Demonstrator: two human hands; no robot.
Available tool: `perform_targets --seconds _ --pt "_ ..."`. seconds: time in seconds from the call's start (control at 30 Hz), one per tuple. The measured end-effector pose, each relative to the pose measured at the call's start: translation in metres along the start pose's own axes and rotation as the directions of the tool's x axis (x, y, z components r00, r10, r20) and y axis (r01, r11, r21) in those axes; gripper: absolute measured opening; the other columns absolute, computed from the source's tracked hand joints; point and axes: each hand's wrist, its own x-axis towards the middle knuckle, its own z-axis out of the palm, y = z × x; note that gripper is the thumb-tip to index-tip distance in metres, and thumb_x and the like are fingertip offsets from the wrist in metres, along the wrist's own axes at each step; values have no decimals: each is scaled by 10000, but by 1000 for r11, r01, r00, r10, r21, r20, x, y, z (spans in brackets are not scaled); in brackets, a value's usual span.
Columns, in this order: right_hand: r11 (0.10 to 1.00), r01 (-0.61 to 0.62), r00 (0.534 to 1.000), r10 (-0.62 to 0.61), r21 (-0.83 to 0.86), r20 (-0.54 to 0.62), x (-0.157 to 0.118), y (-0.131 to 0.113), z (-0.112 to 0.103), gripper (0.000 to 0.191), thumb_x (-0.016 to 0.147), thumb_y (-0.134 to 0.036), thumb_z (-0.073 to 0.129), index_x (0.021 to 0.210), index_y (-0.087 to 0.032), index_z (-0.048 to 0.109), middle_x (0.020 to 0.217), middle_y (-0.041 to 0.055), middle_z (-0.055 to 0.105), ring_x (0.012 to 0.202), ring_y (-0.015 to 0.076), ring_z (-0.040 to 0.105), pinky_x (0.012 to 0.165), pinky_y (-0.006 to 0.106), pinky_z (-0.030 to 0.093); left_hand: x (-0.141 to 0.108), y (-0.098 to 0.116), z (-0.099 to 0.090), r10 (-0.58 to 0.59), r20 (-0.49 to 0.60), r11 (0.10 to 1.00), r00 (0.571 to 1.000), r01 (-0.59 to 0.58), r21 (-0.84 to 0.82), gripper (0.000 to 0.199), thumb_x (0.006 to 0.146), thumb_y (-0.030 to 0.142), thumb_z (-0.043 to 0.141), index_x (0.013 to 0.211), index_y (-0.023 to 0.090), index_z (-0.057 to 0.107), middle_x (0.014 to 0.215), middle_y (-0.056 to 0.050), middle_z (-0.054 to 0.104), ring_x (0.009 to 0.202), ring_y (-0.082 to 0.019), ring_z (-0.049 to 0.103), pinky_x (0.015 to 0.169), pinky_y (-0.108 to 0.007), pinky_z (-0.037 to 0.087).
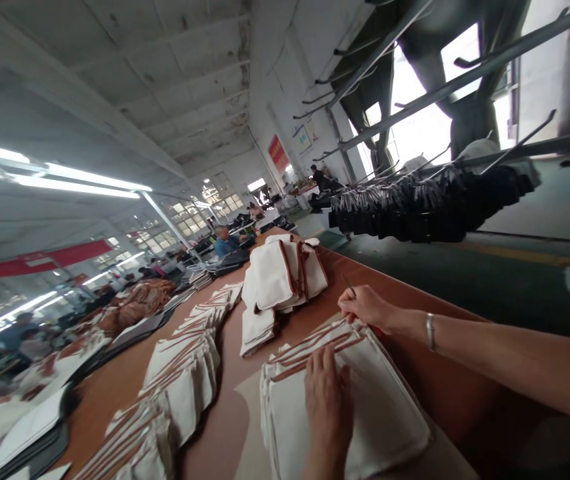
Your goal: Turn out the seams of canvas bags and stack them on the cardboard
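Note:
Before me lies a stack of cream fabric pieces with brown edging (385, 407), fanned so that several edges show at its far end. My left hand (329, 403) rests on the top piece with its fingers stretched out, close to the brown edge. At the far right corner of the stack is my right hand (367, 308), its fingers closed around a thin, dark, pen-like stick (349, 285). The stick points up and away from the fabric; its other end is hidden by the fingers. A silver bracelet sits on my right wrist.
A pile of cream pieces (272, 277) stands farther along the brown table (239, 393). To the left runs a long overlapping row of similar pieces (185, 373). Dark items hang from a metal rack (405, 210) on the right. A person in blue (223, 243) sits beyond.

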Motion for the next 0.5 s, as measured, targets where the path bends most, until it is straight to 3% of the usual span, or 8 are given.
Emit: perform_targets --seconds 0.1,0.23,0.37,0.5 --pt "1000 1 1000 -1 2 -18 -13 20 -23 143 880 -259 565 839 -126 596 746 59 694 573 144 666 315 156 315 28 3 15 23 78 1000 997 -24 13 389 871 176 607 1255 240 630 1193 -75 676 1083 -274 590 942 -371 440" --pt "1000 29 999 -29 -7 -22 -17 24 -42 181 867 -310 539 887 -137 587 795 75 712 632 165 693 319 155 335 43 14 22 11 116 998 993 -19 64 317 830 232 682 1146 250 674 1128 -84 665 1093 -304 571 925 -402 415" --pt "998 62 997 -60 -29 48 -12 14 -40 215 866 -322 518 927 -129 590 827 83 709 641 158 688 340 154 351 42 23 18 -23 176 997 984 10 75 216 816 209 676 1031 193 667 1070 -100 703 1030 -299 624 861 -385 435" --pt "995 73 972 -55 -70 228 -4 7 -23 231 874 -288 492 1010 -128 589 893 88 723 699 152 702 366 143 340 26 33 13 -15 298 1000 955 15 2 210 826 217 655 1032 242 622 909 -6 775 828 -241 722 682 -298 480"
